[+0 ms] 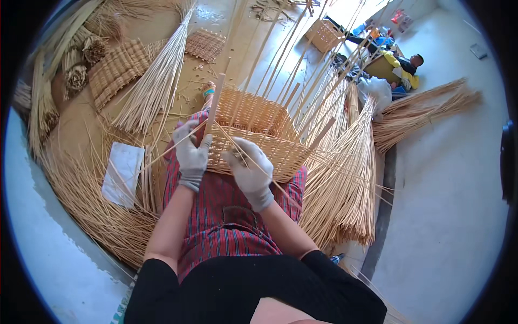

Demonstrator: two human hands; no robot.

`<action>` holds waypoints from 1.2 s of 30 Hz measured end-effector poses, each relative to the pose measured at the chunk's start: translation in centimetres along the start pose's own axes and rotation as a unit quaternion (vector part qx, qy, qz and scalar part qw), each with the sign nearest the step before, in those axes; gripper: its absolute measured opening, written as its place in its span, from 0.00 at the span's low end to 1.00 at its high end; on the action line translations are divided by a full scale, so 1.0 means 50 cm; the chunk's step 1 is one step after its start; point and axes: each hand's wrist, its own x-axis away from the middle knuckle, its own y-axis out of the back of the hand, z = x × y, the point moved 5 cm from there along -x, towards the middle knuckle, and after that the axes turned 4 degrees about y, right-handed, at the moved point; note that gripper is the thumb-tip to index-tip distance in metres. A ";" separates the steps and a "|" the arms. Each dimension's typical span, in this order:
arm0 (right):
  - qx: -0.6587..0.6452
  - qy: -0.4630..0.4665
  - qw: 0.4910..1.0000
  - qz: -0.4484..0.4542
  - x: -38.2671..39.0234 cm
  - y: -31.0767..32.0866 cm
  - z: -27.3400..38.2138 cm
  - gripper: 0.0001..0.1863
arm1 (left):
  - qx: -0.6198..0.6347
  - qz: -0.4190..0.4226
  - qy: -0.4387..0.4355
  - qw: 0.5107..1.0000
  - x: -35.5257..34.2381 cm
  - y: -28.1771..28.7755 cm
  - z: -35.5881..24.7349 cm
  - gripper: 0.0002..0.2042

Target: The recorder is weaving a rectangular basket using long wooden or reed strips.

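A half-woven wicker basket [286,157] rests on my lap, its long upright stakes fanning up and away. My left hand [191,154], in a pale glove with a grey cuff, is closed at the basket's near left corner, by a flat wooden corner stake [216,102]. A thin strand runs past its fingers to the left. Gloved as well, my right hand [252,170] is at the front wall, its fingers bent around a wicker strand [225,135] that slants from the corner stake down to the right. The fingertips of both hands are partly hidden.
Loose wicker [97,210] lies along the left wall, with a white sheet [123,173] on it. Bundles of strands [345,189] stand at the right. Woven panels [120,70] lie at the far left. Another person [413,67] sits at the far right near a second basket [325,35].
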 end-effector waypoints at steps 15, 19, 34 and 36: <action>-0.177 -0.252 0.948 -0.078 -0.027 0.050 -0.228 0.07 | -0.054 0.381 -0.173 0.907 -0.138 -0.078 -0.044 0.21; -0.208 -0.194 0.954 -0.097 -0.119 0.048 -0.205 0.08 | -0.032 0.280 -0.157 0.947 -0.120 -0.094 -0.045 0.24; 0.017 0.190 0.978 0.090 0.015 -0.053 -0.022 0.21 | 0.088 0.185 -0.113 0.972 -0.087 -0.063 -0.037 0.27; 0.014 0.167 0.980 0.111 -0.004 -0.089 0.055 0.16 | 0.044 0.156 -0.170 0.972 -0.087 -0.068 -0.024 0.29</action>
